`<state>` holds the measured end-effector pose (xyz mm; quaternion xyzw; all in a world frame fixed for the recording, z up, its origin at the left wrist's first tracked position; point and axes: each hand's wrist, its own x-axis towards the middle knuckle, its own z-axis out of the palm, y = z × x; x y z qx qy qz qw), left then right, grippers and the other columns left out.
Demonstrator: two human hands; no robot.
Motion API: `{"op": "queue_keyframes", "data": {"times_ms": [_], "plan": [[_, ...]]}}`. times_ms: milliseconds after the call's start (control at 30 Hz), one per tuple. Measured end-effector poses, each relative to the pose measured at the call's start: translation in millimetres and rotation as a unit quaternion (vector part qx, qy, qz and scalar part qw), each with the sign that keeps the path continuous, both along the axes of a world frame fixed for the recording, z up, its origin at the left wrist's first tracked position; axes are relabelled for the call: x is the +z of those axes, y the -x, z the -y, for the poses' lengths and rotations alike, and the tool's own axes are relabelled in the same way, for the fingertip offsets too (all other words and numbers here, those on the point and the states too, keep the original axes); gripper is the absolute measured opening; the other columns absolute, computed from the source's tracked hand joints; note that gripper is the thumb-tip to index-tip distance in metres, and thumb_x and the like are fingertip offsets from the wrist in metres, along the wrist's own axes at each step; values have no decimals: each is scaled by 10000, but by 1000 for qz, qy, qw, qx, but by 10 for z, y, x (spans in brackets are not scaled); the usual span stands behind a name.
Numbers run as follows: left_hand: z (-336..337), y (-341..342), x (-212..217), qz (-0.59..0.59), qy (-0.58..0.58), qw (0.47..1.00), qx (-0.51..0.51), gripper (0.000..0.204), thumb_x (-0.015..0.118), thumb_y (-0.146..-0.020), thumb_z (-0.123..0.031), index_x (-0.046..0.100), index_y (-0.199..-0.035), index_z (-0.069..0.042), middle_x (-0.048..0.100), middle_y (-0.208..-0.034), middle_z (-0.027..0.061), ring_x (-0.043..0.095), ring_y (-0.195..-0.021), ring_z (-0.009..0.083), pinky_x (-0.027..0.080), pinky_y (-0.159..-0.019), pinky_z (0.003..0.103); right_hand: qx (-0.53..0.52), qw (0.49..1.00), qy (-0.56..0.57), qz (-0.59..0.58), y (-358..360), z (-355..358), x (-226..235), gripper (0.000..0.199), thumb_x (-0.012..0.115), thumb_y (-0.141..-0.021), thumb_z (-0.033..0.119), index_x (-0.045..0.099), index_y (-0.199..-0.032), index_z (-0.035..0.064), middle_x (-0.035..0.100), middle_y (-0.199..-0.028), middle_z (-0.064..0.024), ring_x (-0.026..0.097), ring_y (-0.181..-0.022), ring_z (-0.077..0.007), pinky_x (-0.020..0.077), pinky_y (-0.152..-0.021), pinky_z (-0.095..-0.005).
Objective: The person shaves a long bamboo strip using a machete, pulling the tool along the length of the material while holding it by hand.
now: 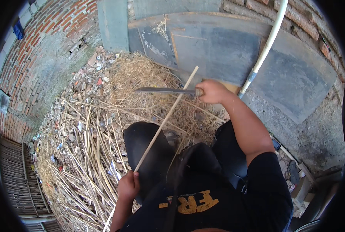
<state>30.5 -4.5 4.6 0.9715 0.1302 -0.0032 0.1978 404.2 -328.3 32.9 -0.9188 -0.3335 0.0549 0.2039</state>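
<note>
My left hand is closed round the lower part of a long, thin, pale bamboo stick. The stick slants up and away to the right, its far end beyond my knees. My right hand grips the handle of a machete, whose dark blade points left. Blade and stick cross near the stick's far end; whether they touch I cannot tell. Below the crossing, a heap of straw-like shavings covers the ground.
Many split bamboo strips lie on rubble at my left. Dark grey boards lean against the wall ahead, with a white pipe in front. A brick wall stands at far left, above a slatted bamboo panel.
</note>
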Motion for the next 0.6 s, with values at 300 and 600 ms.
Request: {"op": "queue_keyframes", "data": {"times_ms": [300, 600], "plan": [[-9, 44, -203, 34, -65, 997, 5, 247, 491, -1005, -207, 495, -844, -20, 579, -639, 244, 594, -601, 467, 438, -562, 562, 64, 993, 35, -95, 268, -157, 219, 259, 711, -756, 207, 712, -994, 103, 696, -870, -161, 678, -871, -338, 526, -781, -456], [72, 30, -254, 72, -88, 993, 27, 237, 539, -983, -223, 530, -830, -43, 596, -657, 229, 598, -586, 459, 456, -531, 548, 13, 998, 21, -57, 256, -58, 249, 322, 744, -783, 217, 683, -1051, 49, 668, -852, -182, 656, -853, -354, 504, -755, -437]]}}
